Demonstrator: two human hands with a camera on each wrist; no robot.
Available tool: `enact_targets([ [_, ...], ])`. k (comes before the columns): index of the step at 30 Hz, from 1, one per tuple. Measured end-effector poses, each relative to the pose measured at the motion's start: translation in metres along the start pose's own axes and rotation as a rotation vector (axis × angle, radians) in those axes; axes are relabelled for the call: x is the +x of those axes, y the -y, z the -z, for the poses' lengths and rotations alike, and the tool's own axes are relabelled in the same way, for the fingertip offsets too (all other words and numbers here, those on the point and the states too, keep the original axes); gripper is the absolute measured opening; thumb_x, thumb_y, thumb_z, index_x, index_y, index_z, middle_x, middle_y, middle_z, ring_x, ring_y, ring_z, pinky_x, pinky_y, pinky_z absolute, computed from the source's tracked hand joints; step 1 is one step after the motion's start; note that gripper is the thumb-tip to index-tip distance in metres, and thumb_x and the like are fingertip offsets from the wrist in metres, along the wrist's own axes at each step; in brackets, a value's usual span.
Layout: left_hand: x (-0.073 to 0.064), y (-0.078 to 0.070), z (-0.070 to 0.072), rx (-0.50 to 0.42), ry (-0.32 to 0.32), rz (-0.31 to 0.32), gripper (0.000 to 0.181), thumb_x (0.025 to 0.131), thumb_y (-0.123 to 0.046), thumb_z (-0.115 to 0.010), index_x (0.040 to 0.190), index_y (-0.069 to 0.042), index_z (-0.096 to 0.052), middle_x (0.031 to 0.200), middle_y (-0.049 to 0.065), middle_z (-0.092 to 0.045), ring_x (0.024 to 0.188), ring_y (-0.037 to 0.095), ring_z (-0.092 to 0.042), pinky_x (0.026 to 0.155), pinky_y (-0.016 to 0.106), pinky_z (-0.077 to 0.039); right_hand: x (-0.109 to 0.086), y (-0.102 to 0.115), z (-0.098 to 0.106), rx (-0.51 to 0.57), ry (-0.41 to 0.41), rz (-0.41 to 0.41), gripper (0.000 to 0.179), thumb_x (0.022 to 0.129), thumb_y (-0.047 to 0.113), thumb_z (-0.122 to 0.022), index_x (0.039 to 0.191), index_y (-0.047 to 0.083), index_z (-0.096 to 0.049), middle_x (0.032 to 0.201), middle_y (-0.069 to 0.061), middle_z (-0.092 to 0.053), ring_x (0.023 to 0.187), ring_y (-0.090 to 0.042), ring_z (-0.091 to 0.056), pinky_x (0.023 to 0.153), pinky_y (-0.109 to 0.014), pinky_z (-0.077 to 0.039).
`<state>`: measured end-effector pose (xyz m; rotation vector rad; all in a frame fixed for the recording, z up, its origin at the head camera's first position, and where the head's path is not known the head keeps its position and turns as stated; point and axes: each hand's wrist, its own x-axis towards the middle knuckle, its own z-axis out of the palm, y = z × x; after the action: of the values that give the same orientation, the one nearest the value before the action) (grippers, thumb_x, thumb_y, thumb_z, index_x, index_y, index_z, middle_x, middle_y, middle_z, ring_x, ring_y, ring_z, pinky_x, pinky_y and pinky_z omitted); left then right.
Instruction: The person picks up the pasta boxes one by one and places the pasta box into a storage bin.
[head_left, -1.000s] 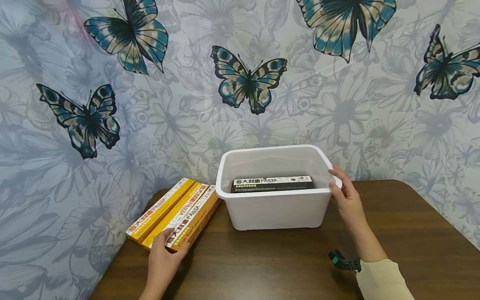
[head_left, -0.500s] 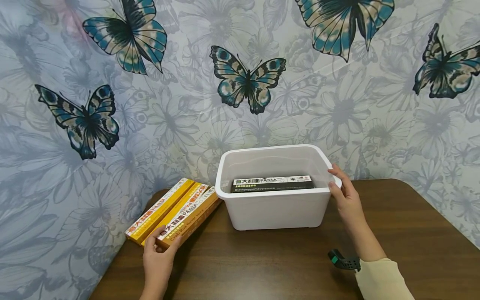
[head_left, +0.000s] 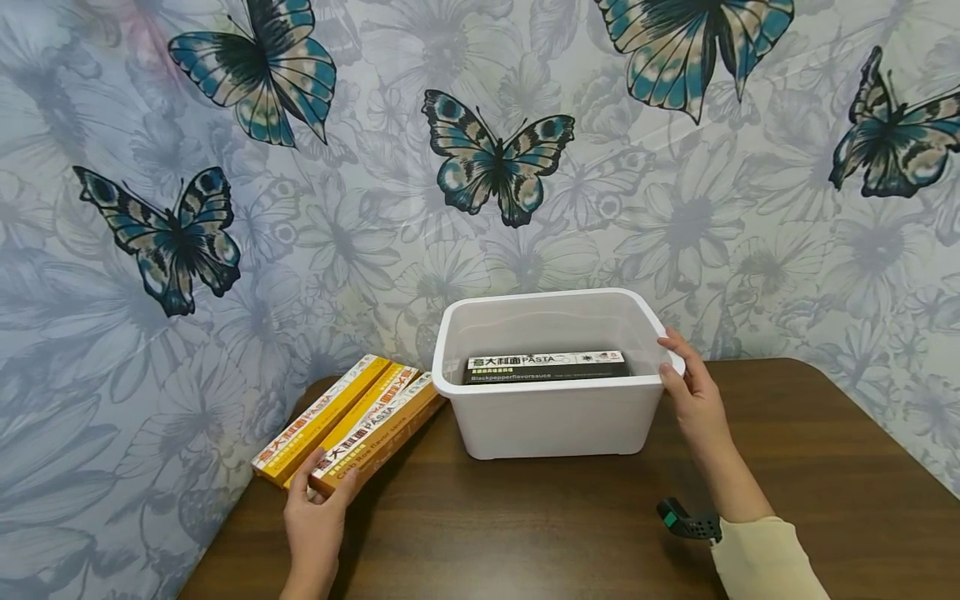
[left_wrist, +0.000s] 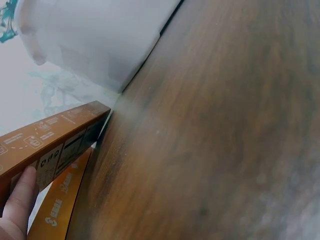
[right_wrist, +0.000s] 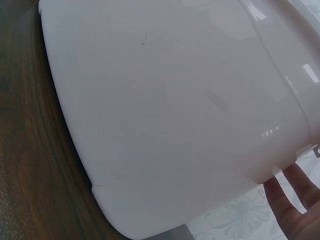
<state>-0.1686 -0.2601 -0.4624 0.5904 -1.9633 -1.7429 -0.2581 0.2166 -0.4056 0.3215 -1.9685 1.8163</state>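
My left hand (head_left: 315,521) grips the near end of a brown-orange pasta box (head_left: 378,437) labelled crab roe flavor sauce. In the left wrist view that orange box (left_wrist: 50,135) is tilted, its near end raised over a yellow box (left_wrist: 60,200). Two yellow pasta boxes lie side by side to its left, the outer yellow box (head_left: 322,412) fully in sight. A white plastic bin (head_left: 558,421) stands upright on the table, and my right hand (head_left: 693,396) holds its right rim, thumb at the front. Inside the bin lies a black pasta box (head_left: 546,368), partly hidden by the front wall.
The brown wooden table (head_left: 510,533) has rounded back corners and meets a wall (head_left: 360,183) with butterfly-patterned covering. A black wrist strap (head_left: 686,521) with a green part sits at the right wrist, beside a pale yellow sleeve (head_left: 765,562).
My left hand has lifted the near end of the orange box and drawn it slightly toward me and to the left. The right hand and the bin have stayed in place.
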Motion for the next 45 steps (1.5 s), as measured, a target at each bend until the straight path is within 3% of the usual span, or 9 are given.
enact_targets([
  [2,0.0,-0.001,0.0,0.001,-0.018,0.008,0.072,0.085,-0.029,-0.079,0.148,-0.02,-0.046,0.132,0.013,-0.047,0.08,-0.003,-0.055,0.062,0.014,-0.05,0.0,-0.001,-0.001,0.003,-0.005,0.001,0.041,0.103,0.013,-0.049,0.144,0.004,-0.046,0.165,-0.007,-0.029,0.139,-0.001,-0.037,0.096,-0.006,-0.038],
  [5,0.0,-0.002,0.001,-0.021,-0.061,0.012,0.067,0.084,-0.03,-0.08,0.144,-0.023,-0.05,0.103,0.002,-0.052,0.064,0.0,-0.045,0.053,0.017,-0.044,0.0,-0.002,-0.002,0.01,-0.012,-0.001,0.041,0.103,0.013,-0.049,0.143,0.004,-0.047,0.164,-0.006,-0.03,0.137,0.001,-0.038,0.096,-0.006,-0.038],
  [8,0.0,-0.005,0.0,-0.117,-0.095,0.017,0.064,0.083,-0.025,-0.081,0.141,-0.023,-0.052,0.091,-0.003,-0.05,0.062,0.0,-0.046,0.054,0.014,-0.046,0.0,-0.003,-0.004,0.001,-0.013,-0.005,0.041,0.104,0.014,-0.049,0.143,0.003,-0.046,0.164,-0.006,-0.031,0.136,0.002,-0.038,0.096,-0.006,-0.038],
  [11,0.0,-0.012,-0.001,-0.207,-0.114,0.02,0.065,0.084,-0.02,-0.08,0.142,-0.02,-0.051,0.112,-0.005,-0.053,0.076,-0.003,-0.056,0.063,0.01,-0.051,-0.001,-0.003,-0.004,0.001,-0.013,-0.007,0.041,0.104,0.014,-0.049,0.143,0.003,-0.046,0.164,-0.007,-0.03,0.136,0.002,-0.038,0.096,-0.006,-0.038],
  [14,0.002,-0.023,-0.004,-0.308,-0.108,0.026,0.063,0.086,-0.018,-0.078,0.142,-0.018,-0.05,0.128,-0.008,-0.041,0.091,0.002,-0.058,0.07,0.013,-0.056,-0.001,-0.002,-0.003,0.005,-0.018,-0.003,0.041,0.104,0.013,-0.048,0.143,0.003,-0.046,0.164,-0.006,-0.03,0.138,0.0,-0.037,0.096,-0.006,-0.038],
  [21,0.005,-0.045,-0.012,-0.576,-0.042,-0.088,0.052,0.091,-0.002,-0.068,0.139,-0.01,-0.048,0.128,0.001,-0.036,0.111,0.017,-0.052,0.074,0.027,-0.061,0.0,0.001,0.0,-0.008,-0.004,-0.001,0.042,0.104,0.015,-0.048,0.145,0.005,-0.045,0.165,-0.006,-0.028,0.141,-0.003,-0.036,0.095,-0.006,-0.039],
  [27,0.004,-0.061,-0.016,-0.722,0.003,-0.207,0.047,0.093,0.002,-0.062,0.137,-0.006,-0.046,0.126,0.011,-0.039,0.111,0.021,-0.054,0.075,0.033,-0.061,-0.001,0.0,0.0,-0.005,0.009,-0.002,0.043,0.104,0.015,-0.046,0.146,0.006,-0.044,0.166,-0.007,-0.026,0.141,-0.005,-0.035,0.091,-0.007,-0.042],
  [37,0.002,-0.073,-0.02,-0.836,0.091,-0.289,0.049,0.094,0.01,-0.055,0.139,-0.005,-0.043,0.128,0.014,-0.042,0.102,0.017,-0.063,0.074,0.031,-0.061,-0.001,-0.001,0.0,-0.018,0.002,-0.002,0.042,0.104,0.015,-0.047,0.146,0.006,-0.044,0.165,-0.005,-0.028,0.14,-0.004,-0.036,0.091,-0.007,-0.042],
  [45,-0.003,-0.08,-0.028,-0.813,0.168,-0.212,0.051,0.096,0.007,-0.053,0.141,-0.009,-0.034,0.131,0.01,-0.045,0.103,0.014,-0.062,0.077,0.028,-0.061,-0.001,-0.001,0.0,-0.033,0.002,0.0,0.043,0.104,0.016,-0.047,0.146,0.006,-0.044,0.165,-0.005,-0.028,0.141,-0.003,-0.035,0.092,-0.006,-0.041],
])
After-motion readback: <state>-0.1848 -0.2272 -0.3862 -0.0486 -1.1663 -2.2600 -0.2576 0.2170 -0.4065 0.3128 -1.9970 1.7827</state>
